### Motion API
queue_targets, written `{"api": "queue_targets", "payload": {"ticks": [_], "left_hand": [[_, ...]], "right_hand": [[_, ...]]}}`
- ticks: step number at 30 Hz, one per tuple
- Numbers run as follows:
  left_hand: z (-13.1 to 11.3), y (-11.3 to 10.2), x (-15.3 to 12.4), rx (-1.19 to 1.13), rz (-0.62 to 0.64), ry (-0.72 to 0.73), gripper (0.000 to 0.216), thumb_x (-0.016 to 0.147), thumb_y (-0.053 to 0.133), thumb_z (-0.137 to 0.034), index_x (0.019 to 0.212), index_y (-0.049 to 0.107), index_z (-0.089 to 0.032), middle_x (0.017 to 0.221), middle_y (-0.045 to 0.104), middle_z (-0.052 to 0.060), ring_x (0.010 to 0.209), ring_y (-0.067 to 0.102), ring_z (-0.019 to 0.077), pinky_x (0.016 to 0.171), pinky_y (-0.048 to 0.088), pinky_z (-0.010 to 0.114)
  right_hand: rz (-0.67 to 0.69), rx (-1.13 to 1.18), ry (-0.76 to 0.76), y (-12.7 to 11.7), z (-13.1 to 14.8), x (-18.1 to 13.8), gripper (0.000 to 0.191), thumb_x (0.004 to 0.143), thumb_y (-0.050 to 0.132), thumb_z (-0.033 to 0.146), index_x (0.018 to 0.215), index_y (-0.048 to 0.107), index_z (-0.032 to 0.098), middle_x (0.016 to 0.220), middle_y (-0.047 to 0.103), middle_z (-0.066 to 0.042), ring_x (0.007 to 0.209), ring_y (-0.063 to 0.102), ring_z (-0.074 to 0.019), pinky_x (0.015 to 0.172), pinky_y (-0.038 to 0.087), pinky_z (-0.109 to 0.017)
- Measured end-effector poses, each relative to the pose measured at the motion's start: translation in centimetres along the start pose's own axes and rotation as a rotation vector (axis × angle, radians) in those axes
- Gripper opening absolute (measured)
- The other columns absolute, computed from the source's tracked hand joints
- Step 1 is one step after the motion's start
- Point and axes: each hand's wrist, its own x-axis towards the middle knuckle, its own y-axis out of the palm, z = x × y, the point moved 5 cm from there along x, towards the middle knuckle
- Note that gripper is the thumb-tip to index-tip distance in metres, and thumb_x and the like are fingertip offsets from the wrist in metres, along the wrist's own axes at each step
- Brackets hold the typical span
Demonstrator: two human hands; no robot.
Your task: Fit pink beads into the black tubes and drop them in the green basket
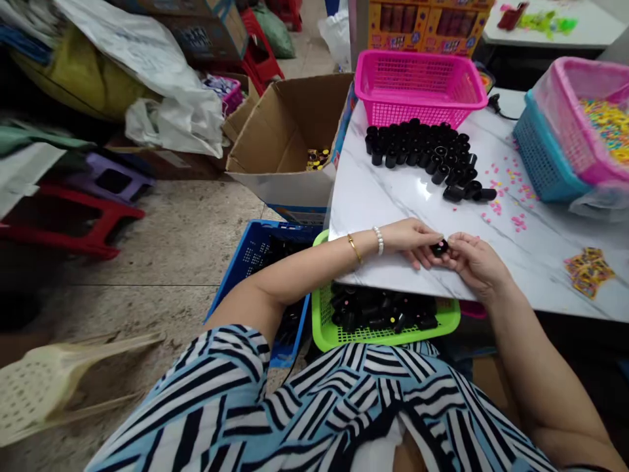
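Observation:
Over the near edge of the white marbled table, my left hand [417,241] holds a small black cylinder [439,249] between thumb and fingers. A tiny pink spot shows on the cylinder's top. My right hand [476,259] has its fingers closed in a pinch against the right side of the cylinder; what lies between those fingertips is hidden. Farther back on the table, many similar black cylinders [417,147] stand in a cluster, a few lying on their sides. Small pink pieces [518,223] are scattered to the right of them.
A magenta basket [422,108] stands behind the cylinders. At right, a pink basket of colourful bits [607,128] sits in a blue basket [545,154]. Patterned pieces [588,272] lie nearby. Below the edge, a green basket [322,321] holds black pieces. An open carton [275,137] stands left.

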Motion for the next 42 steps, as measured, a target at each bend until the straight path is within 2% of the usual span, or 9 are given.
{"api": "queue_targets", "payload": {"ticks": [7,14,25,28,30,33,38,40,42], "left_hand": [[0.4,-0.1,1.1,0.085,-0.03,-0.113,0.063,0.091,0.08,-0.057,0.137,0.071,-0.015,0.082,0.08,0.008,0.067,0.076,0.0173,0.073,0.066,0.032],[-0.3,-0.5,0.6,-0.037,0.071,-0.248,0.062,0.074,0.092,-0.06,0.111,0.081,-0.011,0.088,0.082,0.016,0.078,0.081,0.0237,0.075,0.067,0.037],[-0.1,0.5,-0.1,0.027,-0.001,-0.237,0.048,0.091,0.079,-0.056,0.11,0.078,-0.011,0.078,0.08,0.01,0.066,0.077,0.0175,0.067,0.064,0.029],[0.8,1.7,-1.6,0.066,0.027,-0.226,0.05,0.098,0.073,-0.05,0.134,0.07,-0.014,0.071,0.077,0.004,0.059,0.073,0.0139,0.062,0.061,0.026],[2.1,3.1,-2.9,0.095,0.089,-0.208,0.055,0.1,0.071,-0.045,0.146,0.064,-0.016,0.07,0.076,0.001,0.056,0.071,0.0136,0.058,0.059,0.024],[3.8,5.7,-4.9,0.328,0.161,-0.072,0.048,0.098,0.073,-0.046,0.138,0.071,-0.02,0.069,0.074,-0.001,0.055,0.069,0.0126,0.058,0.055,0.023],[4.0,8.3,-6.5,0.83,0.171,0.162,0.052,0.08,0.092,-0.047,0.123,0.081,-0.02,0.068,0.074,0.0,0.061,0.067,0.016,0.06,0.048,0.024],[2.7,7.9,-5.9,0.897,0.149,0.201,0.055,0.083,0.089,-0.051,0.126,0.08,-0.018,0.067,0.074,0.001,0.061,0.066,0.0174,0.06,0.047,0.026],[0.0,5.9,-4.2,0.917,-0.025,0.291,0.053,0.094,0.078,-0.054,0.131,0.077,-0.017,0.073,0.076,0.003,0.067,0.068,0.018,0.067,0.05,0.027]], "right_hand": [[-0.005,-0.002,-0.053,0.2,-0.8,-0.5,0.045,0.063,0.095,0.026,0.094,0.063,0.022,0.076,0.074,0.003,0.068,0.079,-0.0174,0.074,0.07,-0.032],[0.01,-0.022,-0.055,0.2,-1.0,-0.3,0.037,0.067,0.093,0.026,0.089,0.064,0.022,0.081,0.073,0.003,0.068,0.078,-0.0171,0.07,0.069,-0.031],[0.042,-0.079,-0.12,0.5,-1.5,-0.9,0.034,0.072,0.093,0.034,0.087,0.065,0.023,0.075,0.073,0.001,0.063,0.075,-0.0182,0.064,0.067,-0.032],[-0.007,-0.274,-0.203,-2.4,-0.7,-1.9,0.033,0.082,0.086,0.047,0.097,0.071,0.022,0.069,0.071,0.001,0.056,0.068,-0.0163,0.056,0.061,-0.03],[-0.251,-0.532,-0.385,-5.7,0.6,-2.5,0.029,0.089,0.079,0.048,0.1,0.076,0.021,0.07,0.07,0.0,0.055,0.063,-0.0149,0.054,0.055,-0.029],[-0.53,-1.002,-0.672,-8.5,2.4,-2.9,0.025,0.093,0.072,0.039,0.108,0.082,0.022,0.087,0.075,-0.004,0.07,0.066,-0.0174,0.074,0.058,-0.035],[-0.516,-1.415,-0.81,-6.9,2.0,-2.0,0.027,0.101,0.062,0.033,0.113,0.083,0.023,0.1,0.076,-0.008,0.083,0.068,-0.0207,0.073,0.052,-0.034],[-0.553,-1.53,-0.843,-5.9,1.7,-2.5,0.026,0.102,0.06,0.031,0.111,0.083,0.022,0.101,0.076,-0.009,0.086,0.068,-0.0222,0.073,0.051,-0.035],[-0.517,-1.568,-0.884,-5.3,1.2,-3.5,0.026,0.102,0.061,0.029,0.117,0.081,0.02,0.105,0.076,-0.011,0.092,0.067,-0.0246,0.078,0.054,-0.037]]}}
